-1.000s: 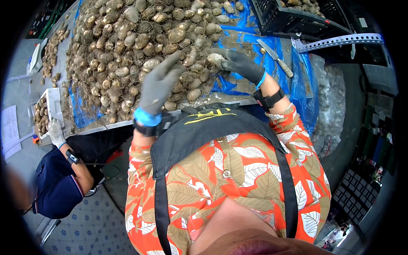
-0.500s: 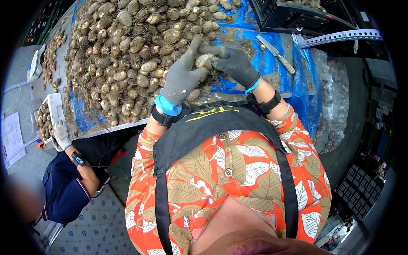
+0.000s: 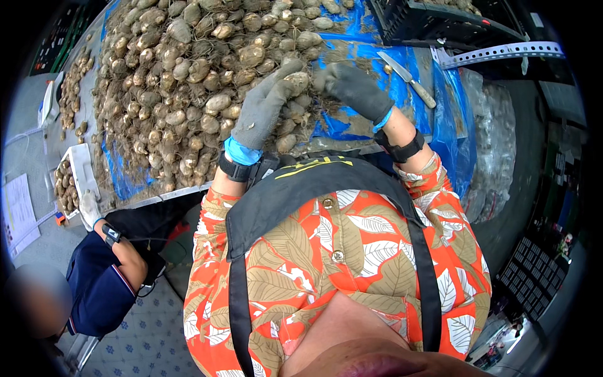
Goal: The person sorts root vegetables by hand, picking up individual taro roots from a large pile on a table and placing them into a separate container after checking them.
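Observation:
A big heap of small brown taros (image 3: 201, 69) with hairy roots and soil covers the table in front of me. My left hand (image 3: 260, 110), in a grey glove over a blue cuff, is closed around a pale-brown taro (image 3: 297, 81) at the heap's right edge. Just right of it is my right hand (image 3: 357, 91) in a dark grey glove, apart from that taro. Its fingers are curled together, and their tips are blurred, so anything between them is hidden. A knife (image 3: 408, 80) with a pale handle lies on the blue sheet to the right.
Blue plastic sheeting (image 3: 342, 129) covers part of the soiled table. A black crate (image 3: 440, 25) stands at the far right beside a perforated metal bar (image 3: 502, 55). At the left, a co-worker's gloved hand (image 3: 90, 207) rests by a white tray (image 3: 81, 166) of taros.
My right hand has moved right, off the taro, and its fingers have curled. My left hand keeps the taro and has shifted slightly left. The co-worker's hand has moved slightly down.

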Available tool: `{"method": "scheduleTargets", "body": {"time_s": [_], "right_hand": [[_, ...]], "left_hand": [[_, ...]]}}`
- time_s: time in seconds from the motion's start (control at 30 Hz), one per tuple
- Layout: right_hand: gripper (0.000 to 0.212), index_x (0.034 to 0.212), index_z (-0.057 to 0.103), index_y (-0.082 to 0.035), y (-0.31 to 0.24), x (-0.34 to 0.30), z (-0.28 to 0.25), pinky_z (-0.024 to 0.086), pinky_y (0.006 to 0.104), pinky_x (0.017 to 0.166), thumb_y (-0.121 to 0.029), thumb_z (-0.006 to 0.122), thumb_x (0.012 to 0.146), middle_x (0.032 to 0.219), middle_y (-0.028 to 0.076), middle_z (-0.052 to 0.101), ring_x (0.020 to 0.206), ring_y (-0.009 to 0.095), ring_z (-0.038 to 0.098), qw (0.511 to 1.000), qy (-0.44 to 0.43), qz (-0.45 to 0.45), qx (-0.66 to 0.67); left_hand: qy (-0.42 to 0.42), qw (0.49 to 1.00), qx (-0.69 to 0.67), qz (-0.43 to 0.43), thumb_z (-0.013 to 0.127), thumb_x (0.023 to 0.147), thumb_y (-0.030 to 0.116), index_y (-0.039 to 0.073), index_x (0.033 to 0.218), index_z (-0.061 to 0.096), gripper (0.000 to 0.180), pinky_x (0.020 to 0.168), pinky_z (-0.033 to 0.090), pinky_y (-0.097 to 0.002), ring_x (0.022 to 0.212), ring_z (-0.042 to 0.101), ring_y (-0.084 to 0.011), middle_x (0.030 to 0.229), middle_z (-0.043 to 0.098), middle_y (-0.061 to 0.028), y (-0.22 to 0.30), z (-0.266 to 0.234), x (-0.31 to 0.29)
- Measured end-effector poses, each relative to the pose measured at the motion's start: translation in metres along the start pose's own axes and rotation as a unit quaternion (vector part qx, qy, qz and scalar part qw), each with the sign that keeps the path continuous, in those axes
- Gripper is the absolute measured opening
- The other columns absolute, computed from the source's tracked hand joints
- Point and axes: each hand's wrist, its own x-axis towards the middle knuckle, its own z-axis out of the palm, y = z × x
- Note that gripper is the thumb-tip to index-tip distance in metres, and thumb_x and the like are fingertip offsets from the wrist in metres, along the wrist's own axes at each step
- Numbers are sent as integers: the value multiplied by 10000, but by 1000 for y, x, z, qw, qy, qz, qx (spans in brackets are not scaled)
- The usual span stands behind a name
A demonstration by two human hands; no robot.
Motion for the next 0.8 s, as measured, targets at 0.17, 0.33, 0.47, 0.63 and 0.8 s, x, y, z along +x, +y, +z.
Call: {"method": "scheduleTargets", "body": {"time_s": [0.17,0.33,0.47,0.63,0.8], "right_hand": [[282,906,620,-11,-20,1,1,474,295,582,-291,583,900,822,97,643,738,166,604,968,-113,186,128],[237,939,627,-3,-18,-10,2,475,278,562,-225,544,930,770,84,641,675,133,605,975,-26,52,215],[271,1001,661,-9,10,-8,-2,497,286,594,-227,511,943,772,90,684,672,140,637,987,143,-30,61],[333,1175,637,-33,-15,-6,-9,526,289,694,-216,568,906,907,84,704,766,138,647,976,43,44,211],[378,1224,612,-25,-48,-10,1,513,244,630,-90,603,852,882,60,704,682,93,623,926,-17,178,332]], "left_hand": [[-43,998,33,-25,498,947,302,33,1387,441,520,883,467,-270,1022,586,-141,1150,620,-101,21,2,-3],[-38,993,103,30,526,926,290,13,1367,449,526,888,467,-262,1047,584,-140,1162,607,-99,19,3,-5],[-38,999,-2,-32,567,887,255,-3,1304,503,494,841,483,-268,965,604,-138,1097,629,-91,32,3,-8],[-34,998,40,-38,573,884,259,-13,1212,576,427,780,489,-274,873,600,-142,977,652,-70,20,6,-7],[-55,994,25,-86,585,899,291,-14,1217,584,441,866,463,-285,966,582,-141,1078,636,-65,21,1,-9]]}}
